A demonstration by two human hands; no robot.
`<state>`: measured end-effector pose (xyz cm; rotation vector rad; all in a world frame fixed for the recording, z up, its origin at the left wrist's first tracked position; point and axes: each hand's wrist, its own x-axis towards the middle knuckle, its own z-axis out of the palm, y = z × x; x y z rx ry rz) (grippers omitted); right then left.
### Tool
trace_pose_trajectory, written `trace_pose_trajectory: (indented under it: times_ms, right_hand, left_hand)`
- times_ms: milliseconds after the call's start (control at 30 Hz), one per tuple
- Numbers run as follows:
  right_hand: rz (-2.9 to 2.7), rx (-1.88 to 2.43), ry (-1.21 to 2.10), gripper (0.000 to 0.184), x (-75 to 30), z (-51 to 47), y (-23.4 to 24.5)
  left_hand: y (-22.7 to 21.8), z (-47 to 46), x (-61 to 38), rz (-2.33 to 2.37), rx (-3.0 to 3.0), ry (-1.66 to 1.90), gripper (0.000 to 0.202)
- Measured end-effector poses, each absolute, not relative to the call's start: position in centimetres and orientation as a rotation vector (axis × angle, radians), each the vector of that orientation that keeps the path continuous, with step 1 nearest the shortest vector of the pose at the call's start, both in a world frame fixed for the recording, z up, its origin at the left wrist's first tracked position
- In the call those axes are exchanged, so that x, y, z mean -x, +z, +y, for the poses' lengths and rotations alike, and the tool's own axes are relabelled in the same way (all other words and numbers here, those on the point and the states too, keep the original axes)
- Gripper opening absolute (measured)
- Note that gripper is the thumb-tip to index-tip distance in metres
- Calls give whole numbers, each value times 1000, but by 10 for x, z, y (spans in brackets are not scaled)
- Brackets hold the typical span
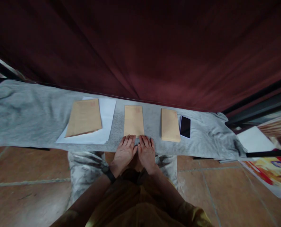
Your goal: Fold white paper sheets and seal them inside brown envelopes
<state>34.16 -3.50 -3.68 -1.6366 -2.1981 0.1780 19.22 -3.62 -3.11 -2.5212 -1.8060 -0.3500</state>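
Observation:
My left hand [125,151] and my right hand [146,152] lie flat side by side at the near edge of a grey cloth-covered surface [36,116], fingers stretched out and holding nothing. Their fingertips touch the near end of a middle brown envelope [133,120]. A stack of brown envelopes [84,117] rests on white paper sheets [107,116] to the left. Another brown envelope [170,124] lies to the right, with a dark smartphone [185,126] beside it. A black watch [108,173] is on my left wrist.
A dark red curtain [142,47] hangs behind the surface. Brown floor tiles [24,176] lie below. At the right are a white sheet [255,140] and a colourful printed poster [270,173]. Grey cloth hangs down over the near edge by my legs.

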Motion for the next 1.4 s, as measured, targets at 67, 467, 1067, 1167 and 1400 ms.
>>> trace_pose_trajectory:
  times_ms: [67, 467, 1067, 1167, 1400]
  right_hand:
    - [-2194, 1643, 178, 43, -343, -33, -35]
    - [-2221, 1638, 141, 42, -343, -28, -32]
    - [-2156, 1665, 176, 46, -347, -26, -36]
    - [-2180, 1655, 154, 45, -346, -24, -34]
    - [-2301, 1509, 217, 45, -335, -19, -36]
  left_hand:
    - [-30, -35, -194, -1820, 2518, -342, 53]
    - [-28, -36, -195, -1821, 2480, -345, 49]
    - [-24, -40, -187, -1924, 2440, -407, 49]
    - [-24, -39, -187, -1913, 2435, -373, 50]
    - [-24, -40, -187, -1910, 2468, -423, 51]
